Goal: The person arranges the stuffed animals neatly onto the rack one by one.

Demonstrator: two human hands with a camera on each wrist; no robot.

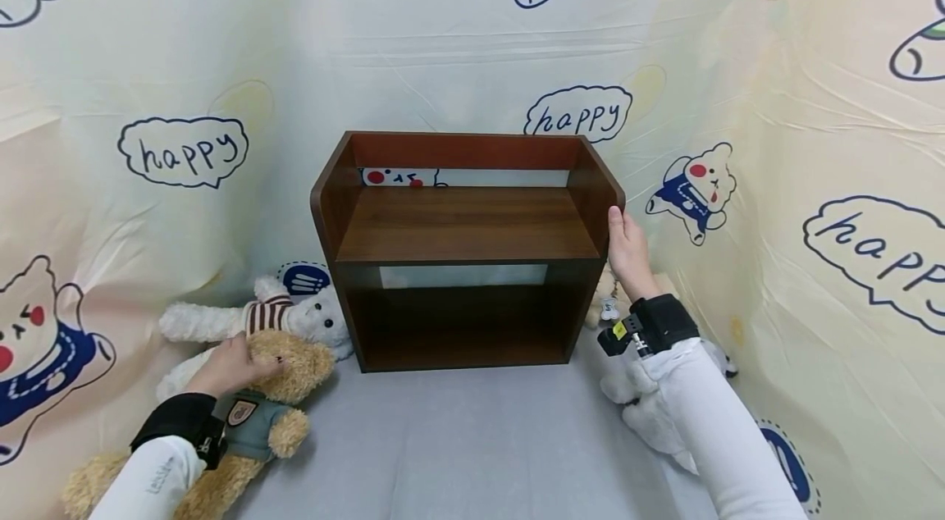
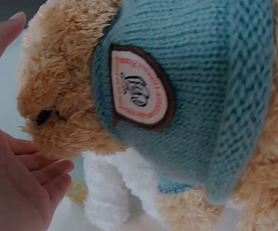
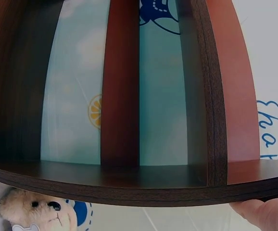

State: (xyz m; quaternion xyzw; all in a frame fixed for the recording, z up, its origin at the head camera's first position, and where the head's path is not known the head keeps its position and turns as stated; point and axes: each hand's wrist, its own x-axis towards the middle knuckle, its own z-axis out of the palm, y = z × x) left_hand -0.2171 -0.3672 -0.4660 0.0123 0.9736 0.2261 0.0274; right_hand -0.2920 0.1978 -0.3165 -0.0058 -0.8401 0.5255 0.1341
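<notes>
A dark brown two-tier wooden shelf point(image 1: 470, 225) stands upright in the head view. My right hand point(image 1: 631, 253) touches the outside of its right side panel, fingers fairly straight; its thumb shows against that panel point(image 3: 129, 193) in the right wrist view. On the left lies a tan teddy bear point(image 1: 254, 421) in a blue-green knitted top with a badge. My left hand point(image 1: 232, 364) is at the bear's head. In the left wrist view, that hand point(image 2: 21, 178) has its thumb apart from the fur and its loose fingers beside the muzzle point(image 2: 57, 125).
A white plush toy point(image 1: 325, 319) in a striped top lies behind the teddy, against the shelf's left side. A beige plush toy point(image 3: 35, 211) sits right of the shelf. Under my right forearm lies a pale plush toy point(image 1: 653, 417). Printed cloth point(image 1: 443, 52) hangs behind.
</notes>
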